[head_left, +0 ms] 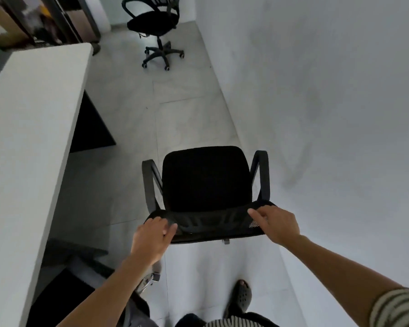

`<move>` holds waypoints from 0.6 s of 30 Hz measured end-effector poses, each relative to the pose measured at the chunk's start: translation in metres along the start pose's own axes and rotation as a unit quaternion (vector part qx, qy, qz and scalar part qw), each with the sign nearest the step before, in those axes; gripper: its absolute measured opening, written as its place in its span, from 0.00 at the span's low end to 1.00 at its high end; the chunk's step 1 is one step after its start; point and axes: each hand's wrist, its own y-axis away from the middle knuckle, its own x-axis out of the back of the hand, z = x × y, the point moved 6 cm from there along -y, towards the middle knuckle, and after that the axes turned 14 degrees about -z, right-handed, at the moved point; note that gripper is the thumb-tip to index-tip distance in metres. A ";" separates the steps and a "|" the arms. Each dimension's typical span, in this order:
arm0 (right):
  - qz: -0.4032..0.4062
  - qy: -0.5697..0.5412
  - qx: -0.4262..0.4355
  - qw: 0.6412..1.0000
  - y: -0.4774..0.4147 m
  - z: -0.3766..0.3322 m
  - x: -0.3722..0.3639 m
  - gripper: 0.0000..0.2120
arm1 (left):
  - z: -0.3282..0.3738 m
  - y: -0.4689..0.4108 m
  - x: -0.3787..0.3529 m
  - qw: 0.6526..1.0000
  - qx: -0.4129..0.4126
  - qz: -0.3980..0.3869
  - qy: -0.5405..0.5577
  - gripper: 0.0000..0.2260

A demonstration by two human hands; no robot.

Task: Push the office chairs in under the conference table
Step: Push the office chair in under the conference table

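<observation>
Both bare forearms are held stretched forward. The chair backrest (210, 220) is gripped at its left end by the left hand (151, 241) and at its right end by the right hand (278, 224), fingers curled over its top edge.

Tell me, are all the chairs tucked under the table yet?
Not yet. No chair plainly shows tucked under the table. The left hand and right hand hold the near chair by its backrest; it stands beside the table, not under it. The far chair waits on open floor.

Dim, soft daylight; wide-angle bowing, slight blur at edges.
</observation>
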 end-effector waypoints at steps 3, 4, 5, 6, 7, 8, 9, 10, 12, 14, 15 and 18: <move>0.001 -0.002 -0.022 1.000 -0.054 0.002 0.026 0.25 | -0.006 -0.022 0.001 0.998 0.049 -0.008 0.024 0.19; 0.005 0.013 -0.021 1.000 -0.070 0.001 0.032 0.23 | -0.007 -0.027 0.001 0.998 0.060 -0.004 0.027 0.20; 0.010 0.025 -0.019 0.999 -0.085 0.000 0.037 0.21 | -0.007 -0.033 0.001 0.997 0.070 0.002 0.028 0.20; 0.014 0.031 -0.012 0.999 -0.101 -0.002 0.043 0.19 | -0.007 -0.039 0.003 0.996 0.080 0.010 0.031 0.19; 0.015 0.034 -0.003 0.999 -0.117 -0.004 0.049 0.17 | -0.007 -0.045 0.004 0.995 0.093 0.014 0.035 0.18; 0.015 0.038 0.007 0.999 -0.133 -0.006 0.054 0.16 | -0.009 -0.051 0.005 0.993 0.109 0.013 0.043 0.17; 0.015 0.044 0.020 0.999 -0.150 -0.009 0.059 0.14 | -0.011 -0.058 0.004 0.991 0.124 0.012 0.051 0.17; 0.016 0.049 0.034 0.998 -0.167 -0.013 0.064 0.13 | -0.013 -0.064 0.002 0.989 0.138 0.013 0.059 0.17; 0.018 0.057 0.065 0.996 -0.201 -0.025 0.072 0.12 | -0.020 -0.075 0.001 0.983 0.167 0.026 0.077 0.17; 0.015 0.066 0.096 0.993 -0.237 -0.045 0.082 0.12 | -0.030 -0.091 0.008 0.976 0.190 0.039 0.095 0.17; 0.012 0.067 0.111 0.992 -0.256 -0.057 0.087 0.12 | -0.035 -0.098 0.015 0.972 0.203 0.046 0.105 0.16; -0.004 0.073 0.154 0.985 -0.310 -0.098 0.102 0.12 | -0.055 -0.120 0.041 0.958 0.252 0.057 0.127 0.13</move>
